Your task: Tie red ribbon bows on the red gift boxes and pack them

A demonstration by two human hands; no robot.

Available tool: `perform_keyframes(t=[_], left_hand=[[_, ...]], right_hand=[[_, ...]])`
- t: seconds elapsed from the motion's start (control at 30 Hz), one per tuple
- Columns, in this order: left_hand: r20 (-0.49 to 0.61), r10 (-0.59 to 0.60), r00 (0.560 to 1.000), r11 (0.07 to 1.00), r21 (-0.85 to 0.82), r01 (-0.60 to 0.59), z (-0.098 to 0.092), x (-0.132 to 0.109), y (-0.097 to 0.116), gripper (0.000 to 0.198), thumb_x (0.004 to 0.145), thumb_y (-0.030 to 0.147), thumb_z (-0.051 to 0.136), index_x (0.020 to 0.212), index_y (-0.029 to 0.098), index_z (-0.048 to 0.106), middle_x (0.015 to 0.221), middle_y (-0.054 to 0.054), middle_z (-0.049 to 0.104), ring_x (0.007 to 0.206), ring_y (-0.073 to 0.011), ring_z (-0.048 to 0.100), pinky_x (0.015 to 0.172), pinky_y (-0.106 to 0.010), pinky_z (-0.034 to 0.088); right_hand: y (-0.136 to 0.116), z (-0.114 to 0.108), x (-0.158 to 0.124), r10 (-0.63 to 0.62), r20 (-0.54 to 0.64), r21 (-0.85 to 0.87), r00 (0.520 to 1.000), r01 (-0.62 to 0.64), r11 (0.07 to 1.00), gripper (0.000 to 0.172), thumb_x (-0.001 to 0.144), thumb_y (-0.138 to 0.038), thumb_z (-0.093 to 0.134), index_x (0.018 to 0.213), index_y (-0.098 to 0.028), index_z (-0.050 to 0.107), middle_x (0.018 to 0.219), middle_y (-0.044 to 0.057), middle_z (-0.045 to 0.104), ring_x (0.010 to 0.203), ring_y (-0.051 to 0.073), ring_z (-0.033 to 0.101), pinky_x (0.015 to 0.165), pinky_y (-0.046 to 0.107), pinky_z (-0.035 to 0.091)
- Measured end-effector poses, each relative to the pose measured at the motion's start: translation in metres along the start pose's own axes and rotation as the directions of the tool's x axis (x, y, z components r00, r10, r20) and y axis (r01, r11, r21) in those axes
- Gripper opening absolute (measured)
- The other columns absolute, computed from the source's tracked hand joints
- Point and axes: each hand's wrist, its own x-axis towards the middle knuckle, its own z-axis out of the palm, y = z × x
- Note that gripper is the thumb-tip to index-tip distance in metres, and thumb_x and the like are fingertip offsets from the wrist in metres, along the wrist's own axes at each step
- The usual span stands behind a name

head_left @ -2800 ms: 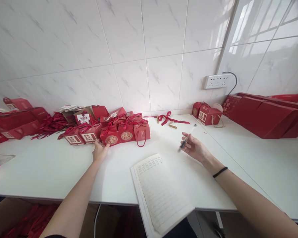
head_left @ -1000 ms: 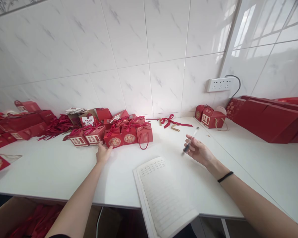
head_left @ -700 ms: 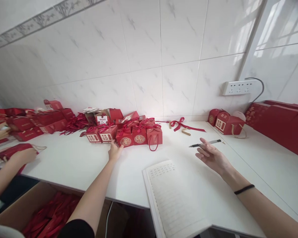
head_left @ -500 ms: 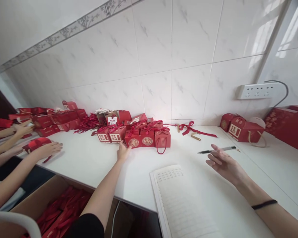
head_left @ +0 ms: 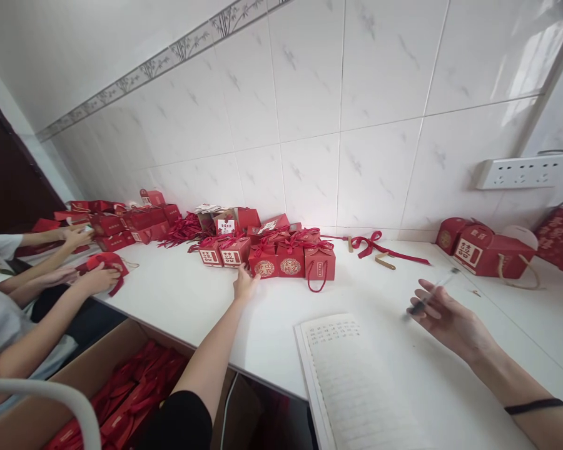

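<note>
My left hand reaches to a row of red gift boxes tied with ribbon bows. Its thumb lies on the front of the leftmost gold-printed box and its fingers go along that box's left side, gripping it. Two red boxes with white double-happiness labels stand just left of these fingers. Above the tabletop at the right, my right hand holds a pen between loosely curled fingers; the pen is blurred by motion. An open lined notebook with handwriting at its top lies between my hands.
Ribbon and gold-coloured strips lie near the wall. More red boxes stand at the right below a power strip. At the left, other people's hands handle red boxes. A carton of red ribboned items sits below the table edge.
The view has turned left, so things appear farther right. The pen has swung from nearly level to a steep slant in my right hand. My left hand stays at the same box.
</note>
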Motion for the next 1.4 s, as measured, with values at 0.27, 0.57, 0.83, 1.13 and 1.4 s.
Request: perform_keyframes(t=[0.27,0.57,0.83,1.13,1.4], left_hand=[[-0.001,0.001,1.0,1.0,-0.002,-0.001,-0.001,-0.001,0.0,0.054,0.076,0.026,0.056,0.125,0.018,0.035,0.115,-0.011,0.062,0.105,-0.0236,0.061,0.094,-0.035,0.042],[0.001,-0.002,1.0,1.0,0.01,0.002,0.0,0.001,-0.001,0.054,0.076,0.026,0.056,0.125,0.019,0.035,0.116,-0.01,0.061,0.109,-0.0241,0.058,0.096,-0.035,0.041],[-0.011,0.0,1.0,1.0,-0.01,0.0,-0.002,-0.001,-0.001,0.053,0.076,0.025,0.056,0.124,0.02,0.036,0.113,-0.009,0.064,0.107,-0.0237,0.06,0.095,-0.035,0.042],[-0.028,-0.007,1.0,1.0,0.002,0.007,0.0,0.004,-0.002,0.055,0.074,0.026,0.059,0.123,0.021,0.037,0.114,-0.009,0.064,0.109,-0.0254,0.06,0.096,-0.036,0.043],[-0.002,-0.015,1.0,1.0,0.002,0.015,0.0,0.005,0.002,0.058,0.075,0.028,0.058,0.127,0.018,0.034,0.117,-0.012,0.062,0.113,-0.0281,0.057,0.1,-0.041,0.04]], right_hand=[[0.002,-0.001,0.001,-0.023,0.03,-0.042,0.999,0.024,0.999,0.042,0.053,-0.044,0.084,0.082,-0.022,0.064,0.06,-0.006,0.032,0.05,0.008,0.029,0.048,0.025,0.048],[0.001,0.001,-0.001,-0.012,0.034,-0.006,0.999,0.012,1.0,0.043,0.054,-0.042,0.084,0.083,-0.02,0.063,0.059,-0.006,0.03,0.05,0.007,0.028,0.045,0.02,0.046],[-0.005,0.005,0.001,-0.038,0.028,0.05,0.999,0.037,0.998,0.034,0.056,-0.029,0.082,0.082,-0.023,0.061,0.069,-0.004,0.046,0.059,0.009,0.046,0.051,0.02,0.05],[-0.007,-0.002,0.01,-0.368,-0.134,-0.194,0.92,0.34,0.92,0.026,0.057,-0.022,0.068,0.079,-0.025,0.055,0.1,0.003,0.06,0.099,0.023,0.058,0.068,0.031,0.053],[0.009,-0.006,0.01,-0.654,0.335,-0.911,0.678,0.411,-0.041,0.052,0.08,-0.032,0.045,0.129,-0.014,0.041,0.145,0.02,0.023,0.124,0.035,0.037,0.092,0.054,0.041]])
